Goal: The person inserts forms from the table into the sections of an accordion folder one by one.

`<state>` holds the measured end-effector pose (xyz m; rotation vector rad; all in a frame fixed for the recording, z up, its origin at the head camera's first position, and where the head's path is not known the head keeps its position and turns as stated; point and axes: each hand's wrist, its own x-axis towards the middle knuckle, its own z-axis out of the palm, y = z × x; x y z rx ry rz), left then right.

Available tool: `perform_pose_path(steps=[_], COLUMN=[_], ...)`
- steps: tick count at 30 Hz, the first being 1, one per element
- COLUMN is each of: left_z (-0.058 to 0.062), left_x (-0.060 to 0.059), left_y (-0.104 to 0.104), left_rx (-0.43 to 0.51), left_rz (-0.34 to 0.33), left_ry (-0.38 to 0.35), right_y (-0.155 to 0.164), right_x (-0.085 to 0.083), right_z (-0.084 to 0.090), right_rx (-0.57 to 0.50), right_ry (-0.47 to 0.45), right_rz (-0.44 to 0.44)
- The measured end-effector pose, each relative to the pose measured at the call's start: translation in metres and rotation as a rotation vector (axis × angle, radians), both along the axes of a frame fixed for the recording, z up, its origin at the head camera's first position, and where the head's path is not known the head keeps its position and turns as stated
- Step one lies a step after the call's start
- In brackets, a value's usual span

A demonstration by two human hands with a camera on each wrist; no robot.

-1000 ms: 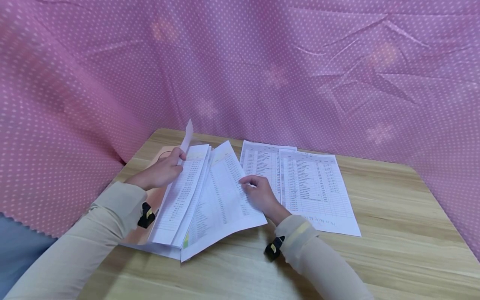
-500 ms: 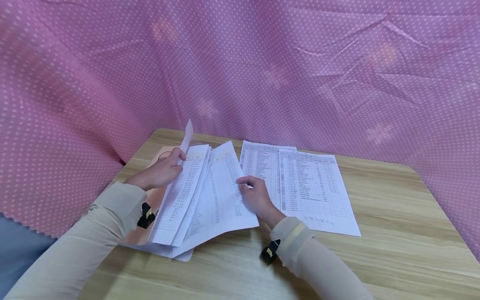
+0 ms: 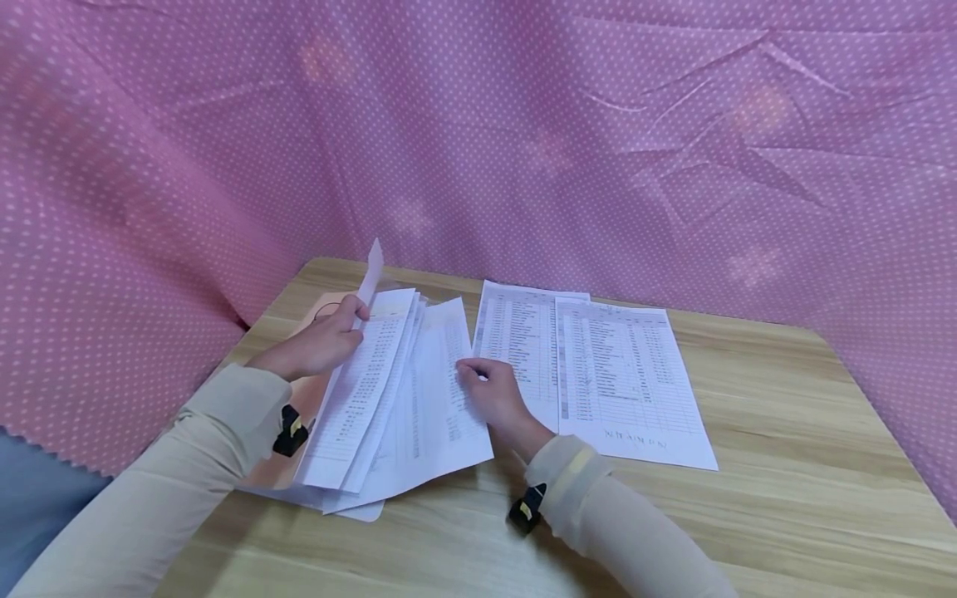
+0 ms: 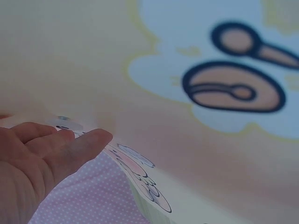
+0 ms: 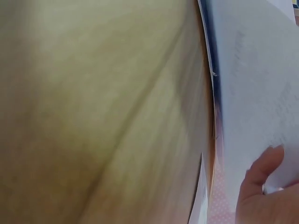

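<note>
Right then, the left hand (image 3: pixel 321 340) curled its fingers and thumb round the raised edge of a stack of printed sheets (image 3: pixel 359 390) on the wooden counter (image 3: pixel 785 498). That grip held the sheets tipped up over a peach folder (image 3: pixel 287 465). The right hand (image 3: pixel 493 394) pinched the edge of one loose sheet (image 3: pixel 437 415) that lay against the stack. Two more printed pages (image 3: pixel 620 382) lay flat just beside that hand. A pink dotted cloth (image 3: pixel 523 124) hung behind.

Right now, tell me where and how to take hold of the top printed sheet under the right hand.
Probably pinch the top sheet at its near right corner, coming from the right: that corner overhangs the stack onto the bare table, beside the right hand, while the left hand holds the stack's left side.
</note>
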<state>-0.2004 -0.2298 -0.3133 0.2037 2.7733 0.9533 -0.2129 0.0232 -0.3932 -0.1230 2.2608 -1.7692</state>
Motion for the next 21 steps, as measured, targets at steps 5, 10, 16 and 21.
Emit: perform_pose_path(steps=[5, 10, 16, 21], left_z=[0.0, 0.001, 0.002, 0.002], left_x=[0.0, 0.0, 0.001, 0.002], left_y=[0.0, 0.001, 0.002, 0.003], left_rx=[0.004, 0.004, 0.007, 0.013], left_rz=[-0.003, 0.0, 0.006, 0.005], left_ry=[0.01, 0.01, 0.004, -0.002], right_y=[0.004, 0.013, 0.021, 0.024], right_x=[-0.001, -0.003, -0.004, -0.003], right_z=[0.003, 0.005, 0.005, 0.007], right_rx=[0.037, 0.151, 0.227, 0.258], right_ry=[-0.055, -0.032, 0.025, 0.048], right_rz=[0.038, 0.107, 0.17, 0.186])
